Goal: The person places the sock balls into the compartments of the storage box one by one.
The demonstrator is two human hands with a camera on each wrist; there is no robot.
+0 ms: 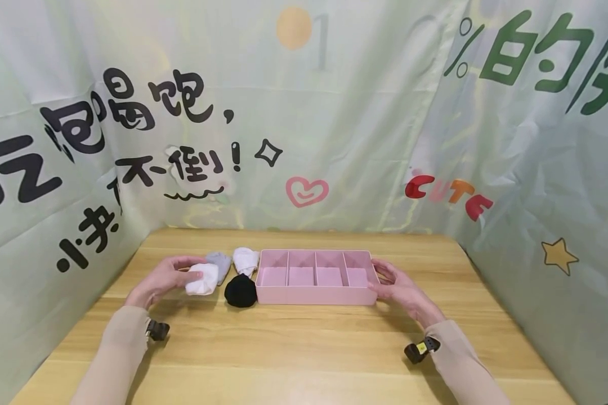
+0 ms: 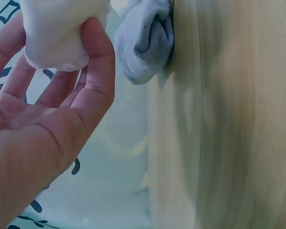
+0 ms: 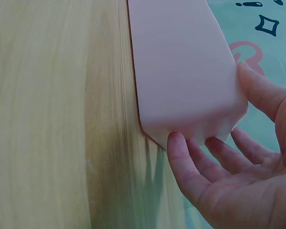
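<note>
In the head view my left hand pinches a rolled white sock between thumb and fingers, left of the other socks. The left wrist view shows the white sock held at the fingertips. Just beyond it lies a folded grey sock. A second pale sock and a black rolled sock lie against the left end of a pink divided box. My right hand holds the box's right end, with thumb and fingertips on its walls.
The box has several open compartments in a row, with thin dividers between them. Beneath everything is a wooden table. A printed cloth backdrop encloses its back and sides. Each wrist wears a small black camera.
</note>
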